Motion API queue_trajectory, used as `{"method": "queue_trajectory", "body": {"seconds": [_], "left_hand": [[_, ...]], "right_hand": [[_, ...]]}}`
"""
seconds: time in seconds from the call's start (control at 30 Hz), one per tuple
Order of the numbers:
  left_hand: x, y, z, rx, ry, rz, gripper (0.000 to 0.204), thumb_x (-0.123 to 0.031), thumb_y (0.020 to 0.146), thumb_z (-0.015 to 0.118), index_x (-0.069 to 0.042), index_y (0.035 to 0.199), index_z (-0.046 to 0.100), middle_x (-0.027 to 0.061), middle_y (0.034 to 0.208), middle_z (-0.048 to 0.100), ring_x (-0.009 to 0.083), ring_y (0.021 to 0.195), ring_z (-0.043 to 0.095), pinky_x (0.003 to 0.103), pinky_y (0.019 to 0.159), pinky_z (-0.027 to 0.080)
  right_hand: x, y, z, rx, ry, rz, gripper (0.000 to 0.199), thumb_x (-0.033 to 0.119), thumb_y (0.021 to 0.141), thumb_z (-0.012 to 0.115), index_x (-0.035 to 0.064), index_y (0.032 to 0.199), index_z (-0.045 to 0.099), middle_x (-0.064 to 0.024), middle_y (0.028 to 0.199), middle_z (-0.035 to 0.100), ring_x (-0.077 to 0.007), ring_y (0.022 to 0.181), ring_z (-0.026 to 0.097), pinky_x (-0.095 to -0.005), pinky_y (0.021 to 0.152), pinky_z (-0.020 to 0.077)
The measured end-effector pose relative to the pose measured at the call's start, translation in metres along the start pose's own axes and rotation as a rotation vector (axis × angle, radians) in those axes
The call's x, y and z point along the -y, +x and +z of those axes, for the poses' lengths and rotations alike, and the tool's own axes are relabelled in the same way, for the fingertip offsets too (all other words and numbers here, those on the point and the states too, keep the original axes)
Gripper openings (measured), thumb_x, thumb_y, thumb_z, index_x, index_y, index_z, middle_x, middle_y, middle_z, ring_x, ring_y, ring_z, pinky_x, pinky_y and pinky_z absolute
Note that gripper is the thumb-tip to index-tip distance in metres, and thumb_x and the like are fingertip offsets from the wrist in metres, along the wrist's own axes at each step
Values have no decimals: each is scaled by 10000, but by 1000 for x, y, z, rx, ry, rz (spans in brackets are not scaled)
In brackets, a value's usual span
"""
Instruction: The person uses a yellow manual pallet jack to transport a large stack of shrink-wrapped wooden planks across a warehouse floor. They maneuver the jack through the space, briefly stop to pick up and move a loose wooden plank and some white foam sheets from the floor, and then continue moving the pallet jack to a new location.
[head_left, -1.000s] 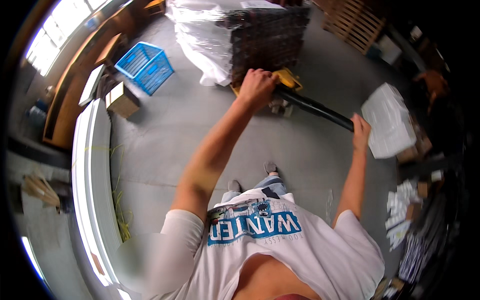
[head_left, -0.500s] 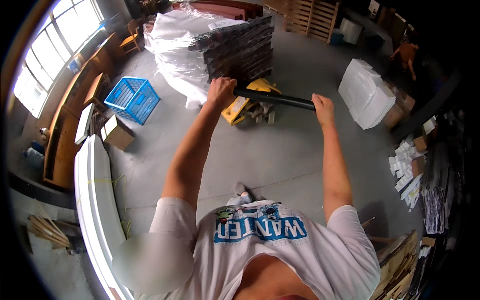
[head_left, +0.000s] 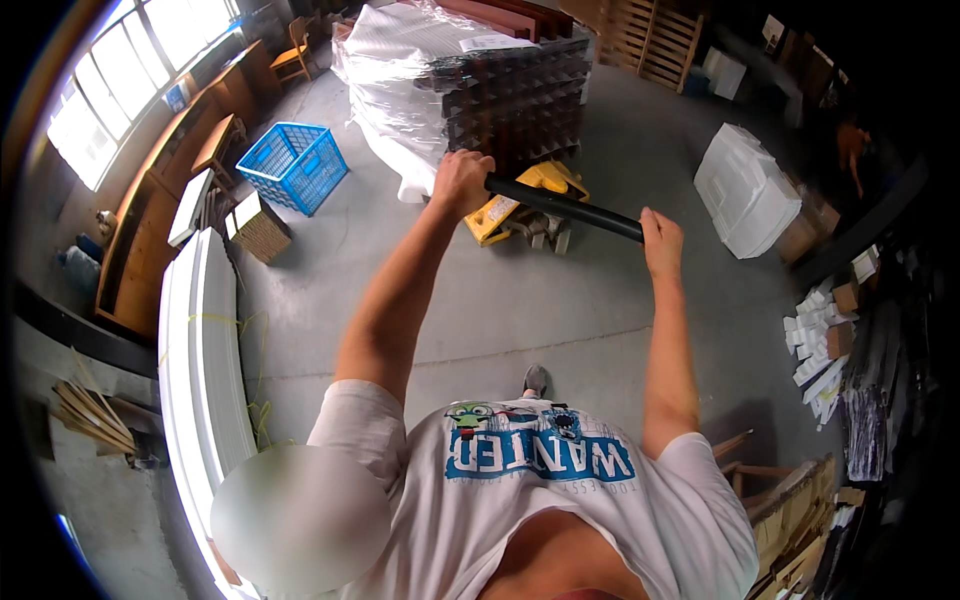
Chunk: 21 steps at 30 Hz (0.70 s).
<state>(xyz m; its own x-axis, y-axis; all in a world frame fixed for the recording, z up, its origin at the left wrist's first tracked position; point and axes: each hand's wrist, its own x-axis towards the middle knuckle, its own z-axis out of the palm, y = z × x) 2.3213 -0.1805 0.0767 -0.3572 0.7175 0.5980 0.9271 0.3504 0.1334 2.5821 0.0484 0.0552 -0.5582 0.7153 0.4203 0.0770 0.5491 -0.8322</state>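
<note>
Both of my arms reach forward to a black bar handle (head_left: 565, 206) that slants across in front of me, lower on the right. My left hand (head_left: 463, 182) is wrapped round its left end, and my right hand (head_left: 661, 243) grips its right end. Beyond and below the bar sits a yellow pallet jack (head_left: 492, 220), partly covered by the handle. Behind the jack stands a tall stack of dark brown pieces (head_left: 515, 110), wrapped in clear film and white foam sheet (head_left: 392, 85). The jack's forks are hidden.
On the left are a blue plastic crate (head_left: 310, 180), a cardboard block (head_left: 258, 230), long white boards (head_left: 205, 310) and wooden desks (head_left: 140, 235). A white wrapped bundle (head_left: 745, 190) stands at the right, with white scraps (head_left: 815, 335) nearer. A wooden pallet (head_left: 650, 40) leans at the back.
The stack, jack, crate and other surroundings have shifted rightward in the view. My hands and the bar moved slightly right too, with the bar more slanted. Both hands keep their grip.
</note>
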Motion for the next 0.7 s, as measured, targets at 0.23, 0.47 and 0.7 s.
{"method": "queue_trajectory", "body": {"seconds": [0.23,0.47,0.7], "left_hand": [[2,-58,-44,34,22,45,164,-78,642,646,-104,804,642,59,840,624,271,923,591,387,785,451],[3,-118,-90,20,26,87,157,-88,624,646,-114,779,651,54,809,637,269,884,608,384,757,456],[-3,-178,-133,60,29,82,155,-86,616,676,-96,768,642,95,838,646,307,884,616,412,766,493]], "right_hand": [[46,-76,-1,-14,-9,22,403,268,932,520,-2,635,487,-12,546,425,-104,496,410,-301,473,341],[88,-153,4,-2,-30,61,397,299,929,529,-6,675,549,-11,564,463,-96,521,445,-285,496,362],[125,-230,2,40,-89,28,457,384,938,490,-8,714,567,-72,571,497,-185,534,498,-336,547,399]]}}
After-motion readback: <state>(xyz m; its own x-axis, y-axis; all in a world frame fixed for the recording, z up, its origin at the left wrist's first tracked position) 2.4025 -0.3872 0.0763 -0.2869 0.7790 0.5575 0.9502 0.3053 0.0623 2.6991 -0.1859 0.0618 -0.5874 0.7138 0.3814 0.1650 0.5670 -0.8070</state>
